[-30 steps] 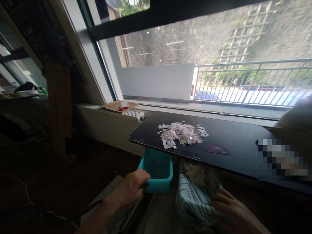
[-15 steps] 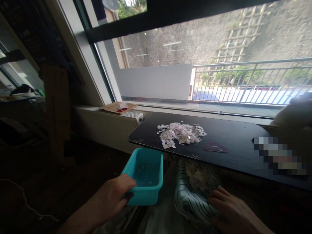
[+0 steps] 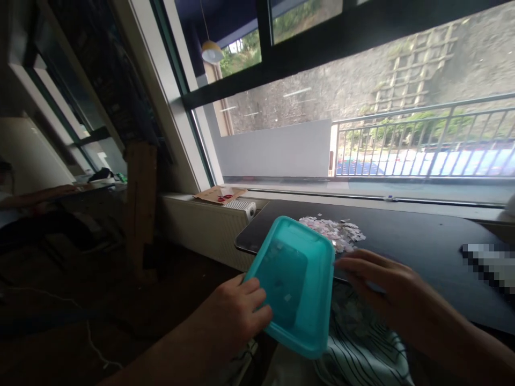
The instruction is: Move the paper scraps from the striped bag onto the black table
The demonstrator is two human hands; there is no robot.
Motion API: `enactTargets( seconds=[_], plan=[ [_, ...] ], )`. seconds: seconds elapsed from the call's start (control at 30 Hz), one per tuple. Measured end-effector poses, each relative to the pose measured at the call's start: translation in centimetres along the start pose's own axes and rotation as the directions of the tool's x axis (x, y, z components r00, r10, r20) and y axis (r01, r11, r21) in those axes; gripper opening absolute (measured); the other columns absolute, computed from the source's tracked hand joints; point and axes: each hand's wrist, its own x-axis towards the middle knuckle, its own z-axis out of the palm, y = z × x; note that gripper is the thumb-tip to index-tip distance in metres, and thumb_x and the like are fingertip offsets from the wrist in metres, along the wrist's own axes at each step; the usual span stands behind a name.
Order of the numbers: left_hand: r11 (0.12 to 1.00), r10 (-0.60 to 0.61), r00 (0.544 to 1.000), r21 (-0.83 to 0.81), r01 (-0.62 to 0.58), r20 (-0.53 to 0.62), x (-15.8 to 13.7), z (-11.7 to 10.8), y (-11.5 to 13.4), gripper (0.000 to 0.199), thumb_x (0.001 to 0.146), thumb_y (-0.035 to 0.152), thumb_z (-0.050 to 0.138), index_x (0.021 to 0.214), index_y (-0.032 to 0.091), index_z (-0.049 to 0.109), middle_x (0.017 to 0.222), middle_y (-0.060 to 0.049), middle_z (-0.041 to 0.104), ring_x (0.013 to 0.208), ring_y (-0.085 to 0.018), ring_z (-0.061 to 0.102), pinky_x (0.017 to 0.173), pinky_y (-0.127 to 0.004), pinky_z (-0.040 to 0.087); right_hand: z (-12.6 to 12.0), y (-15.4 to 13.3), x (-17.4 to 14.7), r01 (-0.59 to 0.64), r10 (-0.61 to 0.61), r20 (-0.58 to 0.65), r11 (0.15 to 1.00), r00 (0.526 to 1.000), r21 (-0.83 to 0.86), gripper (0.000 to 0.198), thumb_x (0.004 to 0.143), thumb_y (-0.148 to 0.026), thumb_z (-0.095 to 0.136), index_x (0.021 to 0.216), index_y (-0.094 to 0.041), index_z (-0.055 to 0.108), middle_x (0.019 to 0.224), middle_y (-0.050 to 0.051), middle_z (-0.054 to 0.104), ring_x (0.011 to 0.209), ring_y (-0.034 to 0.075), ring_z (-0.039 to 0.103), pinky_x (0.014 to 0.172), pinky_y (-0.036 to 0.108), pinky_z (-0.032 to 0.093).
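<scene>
My left hand (image 3: 241, 308) is closed around the left rim of a turquoise plastic bin (image 3: 317, 321), which is tilted so its inside faces me. A few small paper scraps (image 3: 287, 297) lie on the bin's floor. Fingers stretched toward the bin's right rim, my right hand (image 3: 378, 276) is at or against that edge; exact contact is unclear. Behind the bin, a heap of small cut paper pieces (image 3: 338, 231) rests on the black table (image 3: 406, 233), partly hidden. A striped pale-green cloth (image 3: 362, 354) hangs below the table edge, over my lap, with dim paper bits on it.
Red-handled scissors (image 3: 224, 198) lie on brown paper (image 3: 207, 194) on the windowsill, beside a radiator (image 3: 201, 225). A blurred-out object (image 3: 488, 268) sits on the table's right. A cardboard piece (image 3: 140, 214) stands left; a person's arm (image 3: 48, 193) shows farther left.
The bin has risen, moved right and tilted up in my left hand. My right hand has left the cloth and come up to the bin's right edge. The view has turned left.
</scene>
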Motion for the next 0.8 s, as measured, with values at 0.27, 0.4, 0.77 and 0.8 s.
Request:
enactTargets(
  seconds=[0.27,0.4,0.77,0.8],
  plan=[
    [0.983,0.138,0.990,-0.129,-0.135,0.022,1.6,-0.6,1.0,0.020,0.088,0.009,0.047,0.072,0.019,0.041,0.072,0.000,0.049,0.068,-0.017,0.043,0.059,-0.033,0.028,2.8,-0.4,8.1,0.009,0.108,0.476,0.971,0.873,-0.238,0.027,0.078,-0.004,0.044,0.088,-0.011,0.068,0.073,0.007,0.063,0.060,0.012,0.049,0.052,0.023,0.030],
    [0.983,0.134,0.990,-0.129,-0.127,0.042,1.8,-0.8,0.9,0.020,0.088,0.008,0.047,0.073,0.019,0.041,0.072,0.000,0.048,0.068,-0.017,0.042,0.057,-0.033,0.027,3.4,0.4,7.5,0.047,0.087,0.570,0.975,0.817,-0.217,0.027,0.075,-0.004,0.045,0.082,-0.010,0.071,0.070,0.007,0.064,0.059,0.012,0.048,0.052,0.023,0.029],
    [0.984,0.167,0.985,-0.074,-0.164,0.046,2.6,-2.3,1.6,0.020,0.082,0.006,0.054,0.071,0.019,0.043,0.071,-0.001,0.049,0.068,-0.018,0.043,0.055,-0.031,0.029,2.9,-4.4,5.1,0.179,0.136,0.771,0.934,0.622,-0.310,0.016,0.073,-0.019,0.062,0.080,-0.010,0.072,0.080,0.011,0.071,0.071,0.021,0.062,0.053,0.027,0.036],
    [0.983,0.170,0.984,-0.071,-0.167,0.048,2.7,-2.4,1.6,0.020,0.082,0.006,0.054,0.071,0.019,0.043,0.071,-0.001,0.049,0.069,-0.018,0.043,0.055,-0.031,0.029,3.2,-4.9,4.9,0.185,0.155,0.765,0.923,0.625,-0.338,0.017,0.072,-0.022,0.064,0.081,-0.010,0.072,0.082,0.012,0.071,0.074,0.024,0.064,0.054,0.028,0.038]
  ],
)
